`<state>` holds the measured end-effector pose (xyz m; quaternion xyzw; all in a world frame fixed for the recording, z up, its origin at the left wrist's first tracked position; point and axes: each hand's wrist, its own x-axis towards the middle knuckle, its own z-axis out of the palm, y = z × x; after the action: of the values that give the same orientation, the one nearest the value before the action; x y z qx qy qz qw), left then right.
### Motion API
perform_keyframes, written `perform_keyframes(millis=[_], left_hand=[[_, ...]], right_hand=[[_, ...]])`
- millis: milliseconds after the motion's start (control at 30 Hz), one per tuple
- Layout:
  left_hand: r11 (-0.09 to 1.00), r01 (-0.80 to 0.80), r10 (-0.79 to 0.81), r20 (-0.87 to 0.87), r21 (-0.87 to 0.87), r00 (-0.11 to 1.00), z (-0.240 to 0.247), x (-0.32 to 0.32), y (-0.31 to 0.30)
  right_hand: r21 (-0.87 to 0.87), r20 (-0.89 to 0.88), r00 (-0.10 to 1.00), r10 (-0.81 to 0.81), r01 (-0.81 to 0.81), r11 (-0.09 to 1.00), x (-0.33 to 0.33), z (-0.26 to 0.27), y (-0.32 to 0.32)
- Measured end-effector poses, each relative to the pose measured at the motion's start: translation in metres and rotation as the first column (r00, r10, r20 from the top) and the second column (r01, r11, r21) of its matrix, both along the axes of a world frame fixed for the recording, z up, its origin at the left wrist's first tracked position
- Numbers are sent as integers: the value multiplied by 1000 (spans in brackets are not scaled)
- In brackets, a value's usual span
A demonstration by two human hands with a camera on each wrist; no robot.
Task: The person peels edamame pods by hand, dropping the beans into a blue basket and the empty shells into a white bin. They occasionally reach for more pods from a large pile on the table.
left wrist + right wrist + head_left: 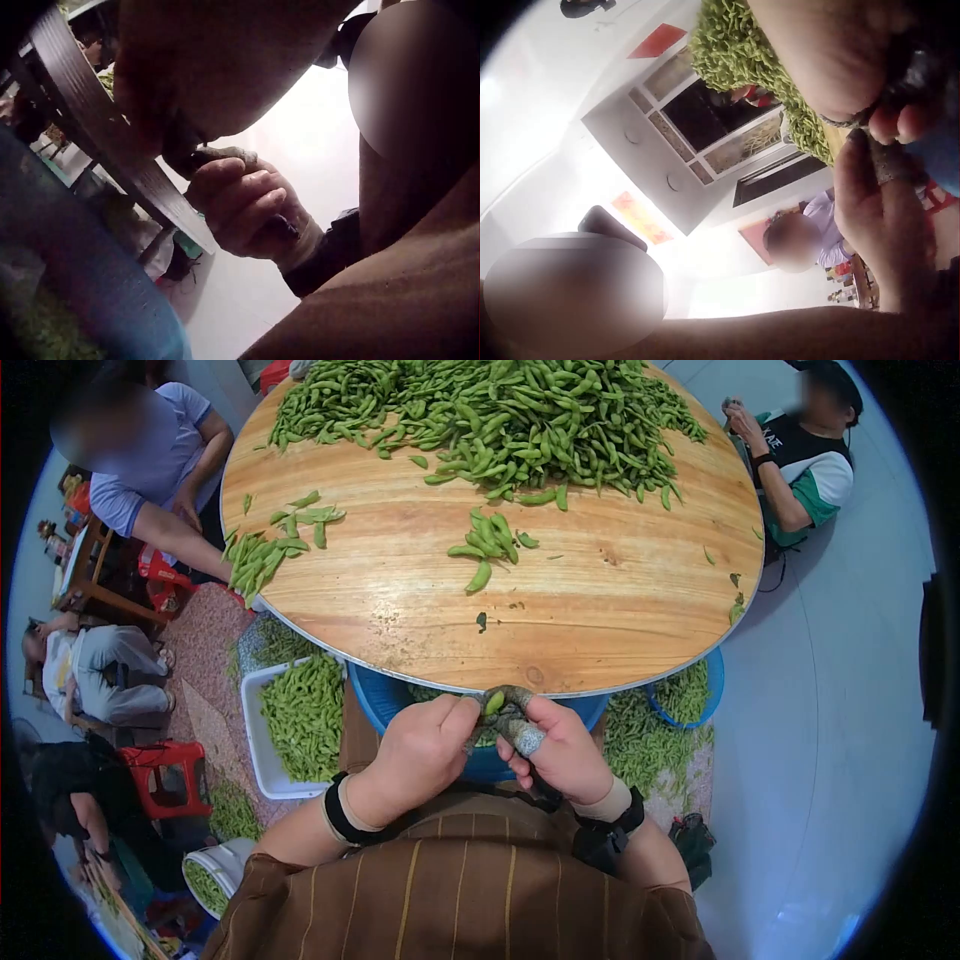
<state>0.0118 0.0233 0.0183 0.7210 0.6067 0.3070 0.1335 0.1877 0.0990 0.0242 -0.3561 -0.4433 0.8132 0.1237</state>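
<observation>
Both hands meet just off the near edge of the round wooden table (590, 600). My left hand (425, 745) pinches a green soybean pod (494, 703) at its fingertips, and grey-wrapped fingertips of the right hand (565, 745) come right up to it. A black handle (545, 794) shows below the right palm, with the right fingers curled round it; its working end is hidden. In the left wrist view the right hand (244, 202) is curled beneath the left. The left hand (877, 202) reaches toward the right fingers in the right wrist view.
A large heap of soybean pods (540, 430) covers the table's far side, with smaller piles (487, 540) nearer. Below stand a blue tub (375, 695), a white bin (262, 745) of pods and a blue basket (715, 685). People sit left and right.
</observation>
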Motion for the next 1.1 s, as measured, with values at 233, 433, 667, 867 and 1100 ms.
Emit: perform_keyframes(millis=[233, 433, 667, 867, 1100], left_hand=[[749, 350, 506, 827, -562, 245, 1, -13, -3], [833, 211, 251, 689, -511, 680, 6, -7, -4], [924, 144, -6, 364, -355, 932, 5, -8, -6], [952, 72, -10, 206, -296, 979, 13, -8, -8], [994, -103, 105, -170, 20, 980, 27, 18, 38]], right_hand=[[-23, -99, 995, 27, -29, 999, 7, -3, -5], [600, 109, 990, -85, 2, 800, 4, -2, -2], [927, 294, 943, -154, -242, 285, -4, -10, -13], [910, 323, 928, -188, -250, 330, 4, -6, -10], [857, 320, 946, -60, -262, 443, 29, -31, -10]])
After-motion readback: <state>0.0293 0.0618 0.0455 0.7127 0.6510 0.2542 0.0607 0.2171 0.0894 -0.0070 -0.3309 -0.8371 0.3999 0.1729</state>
